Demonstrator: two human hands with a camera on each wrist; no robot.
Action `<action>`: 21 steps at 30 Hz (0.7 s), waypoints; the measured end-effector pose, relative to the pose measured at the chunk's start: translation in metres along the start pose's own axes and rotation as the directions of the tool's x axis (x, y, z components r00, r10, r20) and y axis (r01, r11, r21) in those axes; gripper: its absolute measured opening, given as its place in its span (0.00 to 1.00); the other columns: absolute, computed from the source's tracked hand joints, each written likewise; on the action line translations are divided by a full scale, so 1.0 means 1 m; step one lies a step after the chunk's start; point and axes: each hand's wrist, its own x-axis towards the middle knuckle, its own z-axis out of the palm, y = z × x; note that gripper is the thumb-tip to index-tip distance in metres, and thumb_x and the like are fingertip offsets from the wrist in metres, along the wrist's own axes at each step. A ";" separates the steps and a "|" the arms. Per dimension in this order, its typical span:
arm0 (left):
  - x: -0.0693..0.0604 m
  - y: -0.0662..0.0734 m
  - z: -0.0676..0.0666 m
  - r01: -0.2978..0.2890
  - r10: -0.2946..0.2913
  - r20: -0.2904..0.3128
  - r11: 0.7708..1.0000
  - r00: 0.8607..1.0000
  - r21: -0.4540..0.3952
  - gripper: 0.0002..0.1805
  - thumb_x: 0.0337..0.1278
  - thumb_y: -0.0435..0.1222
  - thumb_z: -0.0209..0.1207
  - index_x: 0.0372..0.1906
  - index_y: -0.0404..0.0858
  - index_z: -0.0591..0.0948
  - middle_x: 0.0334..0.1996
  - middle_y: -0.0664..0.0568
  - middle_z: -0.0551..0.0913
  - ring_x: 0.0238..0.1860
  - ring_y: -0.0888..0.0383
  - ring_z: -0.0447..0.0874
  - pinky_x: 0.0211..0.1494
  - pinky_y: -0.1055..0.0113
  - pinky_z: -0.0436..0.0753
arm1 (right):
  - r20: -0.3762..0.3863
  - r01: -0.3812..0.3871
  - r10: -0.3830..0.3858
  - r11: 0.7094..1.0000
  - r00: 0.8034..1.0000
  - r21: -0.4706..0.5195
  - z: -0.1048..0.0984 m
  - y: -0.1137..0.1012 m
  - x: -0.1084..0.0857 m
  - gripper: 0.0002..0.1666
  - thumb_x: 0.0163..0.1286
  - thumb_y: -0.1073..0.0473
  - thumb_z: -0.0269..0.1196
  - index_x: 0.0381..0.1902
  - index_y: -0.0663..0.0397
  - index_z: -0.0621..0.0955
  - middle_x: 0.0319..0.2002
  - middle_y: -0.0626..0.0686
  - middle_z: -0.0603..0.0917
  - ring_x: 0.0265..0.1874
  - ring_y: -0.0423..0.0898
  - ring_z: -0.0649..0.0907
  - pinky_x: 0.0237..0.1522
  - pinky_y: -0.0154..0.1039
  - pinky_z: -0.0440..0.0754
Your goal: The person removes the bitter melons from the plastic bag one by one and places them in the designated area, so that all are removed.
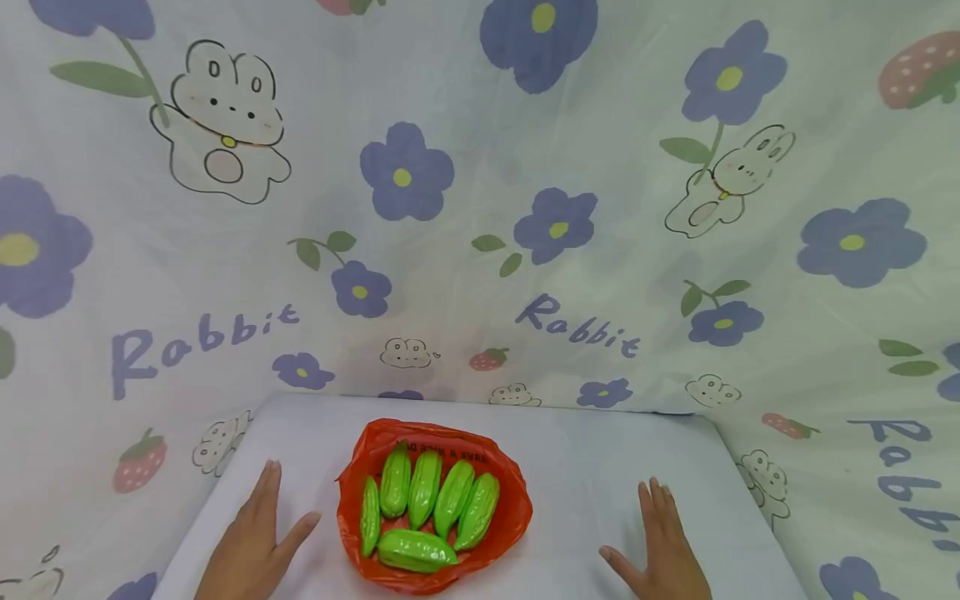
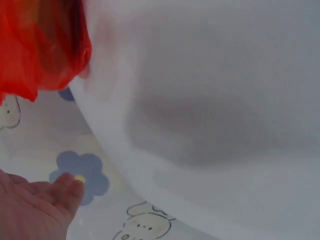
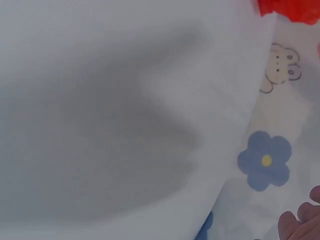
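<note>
A red plastic bag (image 1: 358,560) lies spread with its mouth up on the white table, and several bright green, ridged vegetables like small bitter melons (image 1: 425,487) rest inside it. To the left of the bag is my left hand (image 1: 251,537), fingers straight and thumb spread, holding nothing. My right hand (image 1: 663,550) is farther off on the bag's right side, also with straight fingers and nothing in it. In the left wrist view the bag's side (image 2: 45,55) shows at the upper left. Only a corner of the bag (image 3: 292,9) appears in the right wrist view.
The white tabletop (image 1: 577,475) reaches back to a hanging cloth (image 1: 450,267) printed with rabbits, purple flowers and strawberries. That cloth also surrounds the table on the left and right. Hand shadows fall on the table in both wrist views.
</note>
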 end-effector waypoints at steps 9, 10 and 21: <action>0.005 0.023 0.001 0.094 -0.074 0.112 0.979 0.991 -0.179 0.59 0.64 0.75 0.48 0.78 0.28 0.59 0.62 0.33 0.78 0.51 0.43 0.81 0.53 0.41 0.84 | 0.045 -0.035 0.035 0.999 0.998 -0.004 -0.008 -0.030 0.012 0.74 0.58 0.18 0.67 0.83 0.59 0.53 0.81 0.64 0.55 0.78 0.64 0.57 0.63 0.67 0.73; 0.005 0.026 0.001 0.098 -0.077 0.112 0.977 0.991 -0.190 0.58 0.64 0.75 0.49 0.77 0.29 0.61 0.60 0.35 0.79 0.50 0.45 0.82 0.52 0.42 0.85 | 0.063 -0.044 0.045 0.999 0.997 -0.004 -0.009 -0.034 0.014 0.74 0.57 0.16 0.64 0.82 0.60 0.54 0.81 0.63 0.55 0.78 0.64 0.57 0.64 0.67 0.72; 0.004 0.043 0.004 0.116 -0.092 0.101 0.956 0.991 -0.269 0.52 0.65 0.74 0.50 0.64 0.28 0.70 0.36 0.51 0.79 0.33 0.56 0.76 0.38 0.59 0.84 | 0.241 -0.080 0.073 0.997 0.968 0.020 -0.022 -0.081 0.032 0.69 0.59 0.16 0.62 0.81 0.59 0.62 0.79 0.61 0.62 0.77 0.62 0.64 0.65 0.62 0.74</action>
